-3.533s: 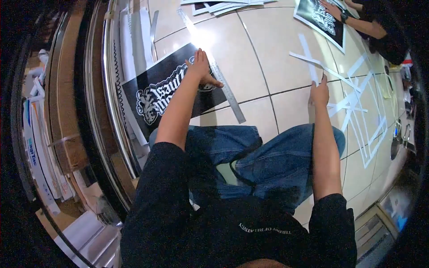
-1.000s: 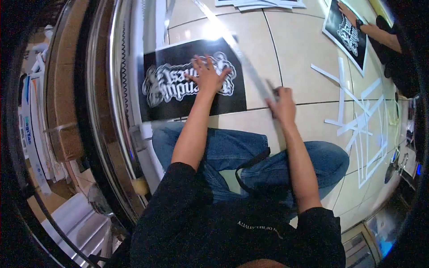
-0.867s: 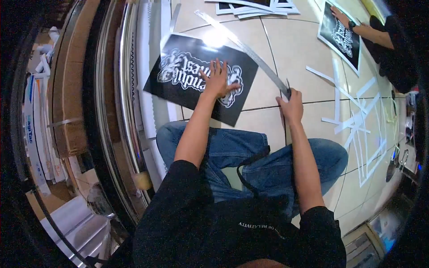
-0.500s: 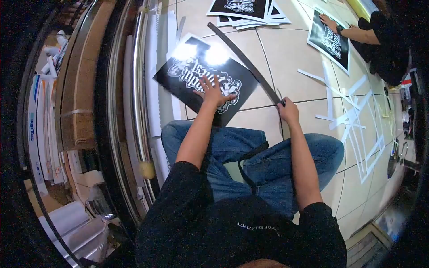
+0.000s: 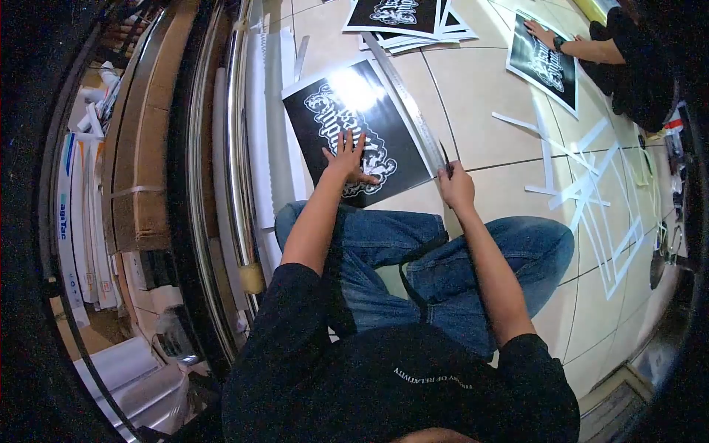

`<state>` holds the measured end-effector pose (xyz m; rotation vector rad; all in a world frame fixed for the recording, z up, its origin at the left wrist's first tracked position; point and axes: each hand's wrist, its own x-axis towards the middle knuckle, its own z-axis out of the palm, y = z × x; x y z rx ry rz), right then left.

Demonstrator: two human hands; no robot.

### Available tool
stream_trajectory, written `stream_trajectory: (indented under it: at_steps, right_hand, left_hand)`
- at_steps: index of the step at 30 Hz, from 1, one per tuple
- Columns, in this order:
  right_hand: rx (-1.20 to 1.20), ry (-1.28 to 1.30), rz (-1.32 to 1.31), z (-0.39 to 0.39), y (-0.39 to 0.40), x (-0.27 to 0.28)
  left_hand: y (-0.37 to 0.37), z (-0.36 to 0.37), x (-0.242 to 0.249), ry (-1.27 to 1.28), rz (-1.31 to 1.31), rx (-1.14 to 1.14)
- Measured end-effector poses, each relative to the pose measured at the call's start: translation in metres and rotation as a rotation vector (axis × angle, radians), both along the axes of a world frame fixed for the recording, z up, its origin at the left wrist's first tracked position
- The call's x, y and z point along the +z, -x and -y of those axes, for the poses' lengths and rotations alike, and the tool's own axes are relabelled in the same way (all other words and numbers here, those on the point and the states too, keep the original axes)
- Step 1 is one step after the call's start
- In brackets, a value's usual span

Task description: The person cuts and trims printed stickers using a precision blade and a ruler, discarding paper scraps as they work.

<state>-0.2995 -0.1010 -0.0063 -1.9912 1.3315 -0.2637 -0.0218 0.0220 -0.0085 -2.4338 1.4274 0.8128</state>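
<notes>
The right hand (image 5: 457, 189) is clenched round a small cutting knife (image 5: 445, 159), whose dark blade sticks out past the knuckles and meets the near end of a long steel ruler (image 5: 405, 100). The ruler runs away from that grip, up along the right edge of a black poster with white gothic lettering (image 5: 354, 129) lying on the tiled floor (image 5: 487, 96). The left hand (image 5: 345, 157) grasps nothing: it lies flat with fingers spread, pressing on the poster's near part, just to the left of the knife hand and a little apart from it. Below both hands are the person's crossed legs in blue jeans (image 5: 413, 258).

Well beyond the grip, past the ruler's far end, sits a stack of similar prints (image 5: 402, 18). To the right of the knife hand, white paper offcuts (image 5: 583, 177) lie scattered and crossing on the tiles. Further off in that direction, a co-worker's hand (image 5: 538, 32) rests on another black print (image 5: 543, 59). Left of the pressing hand, chrome rails (image 5: 236, 148) run alongside the poster, with cardboard (image 5: 144, 155) beyond them.
</notes>
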Motion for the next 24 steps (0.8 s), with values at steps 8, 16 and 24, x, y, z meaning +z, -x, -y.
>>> stream_trajectory:
  at_steps: [8, 16, 24]
  right_hand:
    - [-0.002, 0.023, -0.02, -0.018, -0.015, 0.001]
    - [0.211, 0.137, 0.12, -0.034, -0.02, -0.026]
    - [0.114, -0.02, -0.159, -0.004, -0.002, -0.025]
  left_hand:
    - [-0.003, -0.006, -0.011, 0.044, 0.008, 0.008]
    - [-0.002, -0.006, -0.006, 0.031, 0.002, 0.064]
    - [0.001, -0.004, 0.008, -0.038, 0.02, 0.152]
